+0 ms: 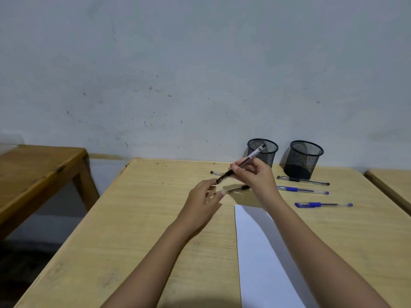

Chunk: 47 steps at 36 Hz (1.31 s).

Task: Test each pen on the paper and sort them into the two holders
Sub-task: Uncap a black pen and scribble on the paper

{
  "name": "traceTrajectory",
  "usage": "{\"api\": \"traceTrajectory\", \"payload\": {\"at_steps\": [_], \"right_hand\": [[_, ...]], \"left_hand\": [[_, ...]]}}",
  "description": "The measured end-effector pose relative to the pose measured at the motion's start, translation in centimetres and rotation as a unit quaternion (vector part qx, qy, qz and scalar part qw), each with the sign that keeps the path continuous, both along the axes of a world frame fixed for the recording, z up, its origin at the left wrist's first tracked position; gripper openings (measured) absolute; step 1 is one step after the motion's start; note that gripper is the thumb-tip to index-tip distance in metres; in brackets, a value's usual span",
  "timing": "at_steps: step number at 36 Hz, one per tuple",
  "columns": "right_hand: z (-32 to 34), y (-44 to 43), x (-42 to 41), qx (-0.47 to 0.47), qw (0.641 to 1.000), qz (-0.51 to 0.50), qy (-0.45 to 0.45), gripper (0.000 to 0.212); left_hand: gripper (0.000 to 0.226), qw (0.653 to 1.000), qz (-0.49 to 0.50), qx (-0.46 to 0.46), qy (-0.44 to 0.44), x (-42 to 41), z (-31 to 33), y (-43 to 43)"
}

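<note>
My right hand point(252, 175) grips a black pen point(242, 163) in the air, tilted, its capped tip pointing down-left. My left hand point(203, 200) reaches toward that tip, fingers apart, fingertips just below the cap. Two black mesh holders stand at the table's far edge: the left holder point(268, 152) behind the held pen, the right holder point(303, 160) beside it. A white sheet of paper point(264, 258) lies near the table's front, partly under my right forearm. On the table lie a black pen point(236, 189), another black pen point(216, 173), a dark pen point(303, 180) and two blue pens point(303, 190), point(323, 204).
The light wooden table point(144, 230) stands against a grey wall. A darker wooden bench point(37, 174) stands to the left across a gap. Another table's corner point(391, 185) shows at the right edge.
</note>
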State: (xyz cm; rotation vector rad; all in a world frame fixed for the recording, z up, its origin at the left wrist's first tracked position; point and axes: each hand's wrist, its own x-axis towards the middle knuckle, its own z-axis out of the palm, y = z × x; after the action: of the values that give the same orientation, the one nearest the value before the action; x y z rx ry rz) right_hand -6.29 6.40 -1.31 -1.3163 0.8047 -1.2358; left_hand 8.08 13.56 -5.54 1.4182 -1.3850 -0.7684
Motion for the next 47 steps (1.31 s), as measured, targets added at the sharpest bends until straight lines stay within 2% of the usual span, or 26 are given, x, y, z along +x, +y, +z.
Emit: {"api": "traceTrajectory", "payload": {"at_steps": [5, 8, 12, 15, 17, 34, 43, 45, 47], "right_hand": [[0.1, 1.8, -0.3, 0.029, 0.998, 0.017, -0.059, 0.007], [0.1, 2.6, -0.5, 0.041, 0.996, 0.026, -0.069, 0.007], [0.4, 3.1, -1.0, 0.06, 0.994, 0.023, -0.092, 0.009], [0.7, 3.3, -1.0, 0.061, 0.993, 0.025, -0.1, 0.01], [0.8, 3.4, -0.8, 0.057, 0.993, 0.031, -0.098, 0.009], [0.6, 4.0, 0.6, 0.045, 0.993, 0.051, -0.098, 0.008], [0.7, 3.7, 0.5, 0.039, 0.992, 0.058, -0.104, 0.009], [0.6, 3.6, 0.6, 0.037, 0.993, 0.057, -0.098, 0.01], [1.0, 2.9, -0.5, 0.04, 0.99, 0.023, -0.131, 0.012]], "left_hand": [[0.021, 0.991, 0.024, -0.062, 0.115, -1.5, 1.6, 0.8], [0.02, 0.993, 0.015, -0.094, 0.069, -1.4, 2.2, 1.3], [0.029, 0.996, 0.003, -0.081, 0.042, -1.1, 3.0, 1.5], [0.015, 0.997, -0.001, -0.069, 0.016, -0.8, 3.6, 1.4], [0.015, 0.998, -0.005, -0.063, 0.006, -0.4, 4.0, 1.4], [0.015, 0.997, -0.047, -0.015, 0.054, 1.8, 4.4, 2.2], [0.013, 0.991, -0.054, -0.004, 0.125, 1.7, 4.4, 2.2], [0.013, 0.991, -0.061, 0.01, 0.123, 1.6, 4.5, 2.1], [0.015, 0.986, -0.061, 0.043, 0.15, 2.6, 4.3, 2.2]]}}
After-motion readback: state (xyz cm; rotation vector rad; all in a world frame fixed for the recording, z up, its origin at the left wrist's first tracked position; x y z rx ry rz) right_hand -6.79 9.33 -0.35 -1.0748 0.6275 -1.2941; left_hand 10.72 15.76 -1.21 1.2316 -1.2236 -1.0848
